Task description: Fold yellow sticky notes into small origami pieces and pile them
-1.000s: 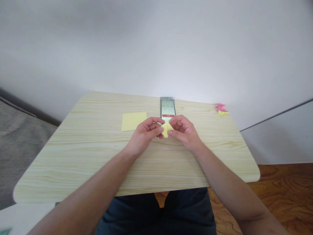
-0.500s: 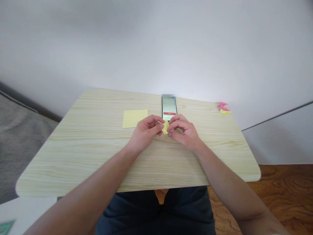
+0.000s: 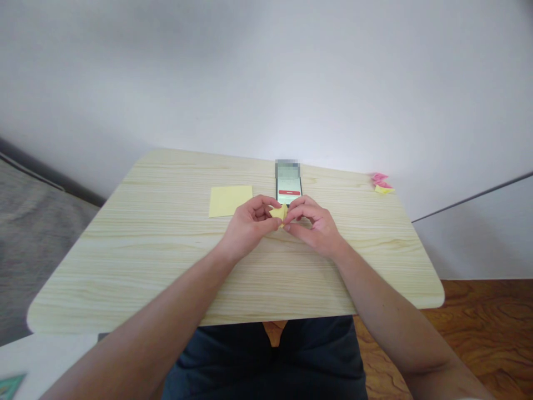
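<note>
A small folded piece of yellow paper (image 3: 278, 213) is pinched between both hands near the middle of the table. My left hand (image 3: 250, 225) is closed on its left and lower side, thumb along the near edge. Gripping the right side with thumb and fingers is my right hand (image 3: 314, 222). The paper's fine folds are too small to make out, and fingertips hide part of it. Just beyond the hands lies a phone (image 3: 288, 186) with a lit screen and a red bar; its upper part is blurred. Left of it is a flat yellow sheet of paper (image 3: 230, 200).
Folded pink paper (image 3: 380, 179) and a yellow piece (image 3: 383, 189) sit at the far right edge of the pale wooden table (image 3: 166, 239). A white wall (image 3: 266, 83) rises behind the table. Grey fabric (image 3: 37, 239) is at the left.
My left thumb has slid down to the paper's near edge, exposing more of its left side, where a pointed flap shows. My right hand stays almost in place.
</note>
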Demonstrator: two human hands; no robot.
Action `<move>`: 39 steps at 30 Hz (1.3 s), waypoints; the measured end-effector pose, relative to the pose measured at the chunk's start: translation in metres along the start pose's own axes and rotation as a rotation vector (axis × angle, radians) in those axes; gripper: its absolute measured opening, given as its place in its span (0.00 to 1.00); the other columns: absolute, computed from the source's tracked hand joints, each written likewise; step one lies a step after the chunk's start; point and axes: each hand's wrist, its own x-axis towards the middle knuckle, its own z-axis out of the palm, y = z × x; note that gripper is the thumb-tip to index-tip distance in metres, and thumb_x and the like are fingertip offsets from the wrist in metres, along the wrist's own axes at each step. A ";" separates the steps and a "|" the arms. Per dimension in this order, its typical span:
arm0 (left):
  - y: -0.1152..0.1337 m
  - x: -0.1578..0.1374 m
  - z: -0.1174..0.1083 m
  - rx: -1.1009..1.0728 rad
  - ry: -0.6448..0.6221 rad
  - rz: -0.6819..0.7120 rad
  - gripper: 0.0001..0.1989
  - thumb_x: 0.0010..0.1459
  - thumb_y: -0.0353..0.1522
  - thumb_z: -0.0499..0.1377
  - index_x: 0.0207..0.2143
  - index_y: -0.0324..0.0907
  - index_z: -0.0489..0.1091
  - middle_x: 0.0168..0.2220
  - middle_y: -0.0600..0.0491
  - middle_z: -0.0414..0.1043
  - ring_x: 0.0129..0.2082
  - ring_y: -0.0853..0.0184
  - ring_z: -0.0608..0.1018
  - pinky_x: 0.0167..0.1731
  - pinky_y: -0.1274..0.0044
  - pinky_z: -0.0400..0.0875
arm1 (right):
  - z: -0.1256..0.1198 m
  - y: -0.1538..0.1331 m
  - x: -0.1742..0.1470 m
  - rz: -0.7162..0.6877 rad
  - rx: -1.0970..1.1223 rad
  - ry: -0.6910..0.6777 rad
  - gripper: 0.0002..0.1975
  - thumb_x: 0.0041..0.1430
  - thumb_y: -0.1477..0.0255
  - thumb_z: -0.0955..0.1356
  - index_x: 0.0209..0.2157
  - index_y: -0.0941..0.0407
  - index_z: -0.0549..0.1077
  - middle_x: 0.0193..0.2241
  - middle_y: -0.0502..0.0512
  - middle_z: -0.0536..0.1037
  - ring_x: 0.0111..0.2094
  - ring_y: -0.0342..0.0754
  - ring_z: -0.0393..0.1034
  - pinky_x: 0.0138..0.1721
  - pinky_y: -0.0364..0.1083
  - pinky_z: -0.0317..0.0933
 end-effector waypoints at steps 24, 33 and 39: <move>-0.003 0.001 -0.003 -0.032 -0.091 0.077 0.15 0.51 0.27 0.67 0.43 0.41 0.76 0.29 0.58 0.70 0.30 0.72 0.70 0.33 0.78 0.63 | 0.000 0.003 -0.001 0.010 -0.036 -0.007 0.05 0.57 0.74 0.74 0.35 0.52 0.77 0.37 0.50 0.76 0.39 0.47 0.71 0.42 0.49 0.65; 0.000 0.001 -0.001 -0.060 -0.027 0.044 0.14 0.52 0.28 0.67 0.42 0.39 0.74 0.28 0.55 0.75 0.30 0.69 0.77 0.37 0.76 0.69 | 0.001 0.002 0.000 -0.007 0.014 0.057 0.02 0.58 0.71 0.74 0.35 0.50 0.80 0.37 0.52 0.78 0.41 0.48 0.73 0.44 0.50 0.67; -0.001 -0.001 -0.001 -0.015 0.073 0.064 0.13 0.54 0.34 0.70 0.39 0.39 0.73 0.24 0.57 0.73 0.24 0.71 0.73 0.29 0.78 0.66 | -0.001 0.005 0.000 0.078 0.096 0.108 0.06 0.63 0.67 0.71 0.40 0.50 0.82 0.39 0.53 0.83 0.43 0.49 0.76 0.48 0.51 0.68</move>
